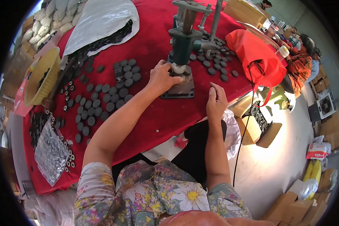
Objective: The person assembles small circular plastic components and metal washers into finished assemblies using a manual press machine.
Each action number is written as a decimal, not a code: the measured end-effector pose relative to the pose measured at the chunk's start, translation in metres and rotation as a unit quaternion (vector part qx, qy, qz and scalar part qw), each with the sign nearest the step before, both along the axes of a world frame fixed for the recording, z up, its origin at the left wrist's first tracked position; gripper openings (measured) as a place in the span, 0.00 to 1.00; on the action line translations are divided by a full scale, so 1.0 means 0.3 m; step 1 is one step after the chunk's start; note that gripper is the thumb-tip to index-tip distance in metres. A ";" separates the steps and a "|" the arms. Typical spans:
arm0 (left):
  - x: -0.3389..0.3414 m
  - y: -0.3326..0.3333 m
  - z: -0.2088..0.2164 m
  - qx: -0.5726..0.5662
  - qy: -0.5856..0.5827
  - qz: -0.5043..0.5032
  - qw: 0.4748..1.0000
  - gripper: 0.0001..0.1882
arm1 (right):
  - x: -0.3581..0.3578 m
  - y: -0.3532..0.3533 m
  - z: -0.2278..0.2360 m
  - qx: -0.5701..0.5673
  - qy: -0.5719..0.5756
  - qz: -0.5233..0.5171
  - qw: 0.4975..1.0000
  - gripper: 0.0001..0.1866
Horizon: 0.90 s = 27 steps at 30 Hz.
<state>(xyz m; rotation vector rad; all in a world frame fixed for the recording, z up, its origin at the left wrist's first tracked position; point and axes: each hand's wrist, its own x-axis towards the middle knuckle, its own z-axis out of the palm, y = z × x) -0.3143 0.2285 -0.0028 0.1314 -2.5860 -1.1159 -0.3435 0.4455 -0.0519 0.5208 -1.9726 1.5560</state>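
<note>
A dark green hand press (181, 49) stands on the red-covered table in front of me. My left hand (162, 80) is at the press, its thumb and fingers closed around the spot under the ram. What they grip is mostly hidden by the ram and fingers. A dark round piece (187, 71) shows beside the ram's tip, above the metal base plate (181, 90). To the right of the base, near the table edge, is my right hand (216, 101), thumb and fingers pressed together. Whatever it may hold is too small to make out.
Many black discs (96, 103) lie left of the press, others (223, 71) right of it. Around them are a white sack (101, 22), a yellow basket (45, 81), a clear bag of small parts (52, 154) and a red bag (256, 52). An open carton (252, 128) stands below right.
</note>
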 end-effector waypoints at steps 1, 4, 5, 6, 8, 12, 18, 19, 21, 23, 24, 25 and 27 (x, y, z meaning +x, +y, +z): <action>-0.004 0.007 -0.007 -0.003 0.021 0.011 1.000 0.25 | -0.002 0.002 -0.002 -0.003 -0.009 0.002 1.000 0.10; -0.017 0.015 -0.026 0.015 0.046 0.022 0.999 0.27 | -0.025 0.017 0.016 -0.018 -0.041 0.021 0.999 0.10; -0.019 0.015 -0.031 0.035 0.048 0.023 0.998 0.27 | -0.038 0.021 0.033 -0.029 -0.065 0.038 0.997 0.11; -0.019 0.015 -0.034 0.036 0.050 0.022 0.998 0.27 | -0.056 0.031 0.060 -0.028 -0.063 0.036 0.997 0.11; -0.010 0.004 -0.043 0.059 0.063 0.026 0.996 0.27 | -0.071 0.021 0.218 -0.015 -0.058 0.048 0.997 0.13; -0.008 -0.007 -0.080 0.085 0.066 0.034 0.994 0.27 | -0.218 -0.032 0.513 -0.131 -0.008 0.099 0.986 0.12; -0.007 0.011 -0.072 0.070 0.092 0.017 0.993 0.23 | -0.527 -0.159 0.876 -0.164 -0.078 0.309 0.934 0.28; 0.005 -0.007 -0.077 0.077 0.088 0.028 0.993 0.24 | -0.477 -0.218 0.909 -0.163 -0.084 0.317 0.930 0.28; 0.026 -0.031 -0.080 0.083 0.082 0.042 0.992 0.24 | -0.329 -0.328 0.981 -0.156 -0.139 0.261 0.943 0.24; 0.002 0.010 -0.051 0.090 0.089 0.015 0.992 0.25 | -0.468 -0.198 1.006 -0.177 -0.231 0.430 0.855 0.21; -0.002 0.017 -0.049 0.093 0.089 0.012 0.992 0.25 | -0.524 -0.168 1.007 -0.191 -0.320 0.593 0.714 0.19; 0.000 0.016 -0.051 0.092 0.092 0.010 0.991 0.25 | -0.508 -0.172 0.998 -0.190 -0.322 0.593 0.713 0.19; 0.015 0.007 -0.049 0.096 0.093 0.009 0.991 0.26 | -0.380 -0.143 0.956 -0.319 -0.273 0.657 0.626 0.18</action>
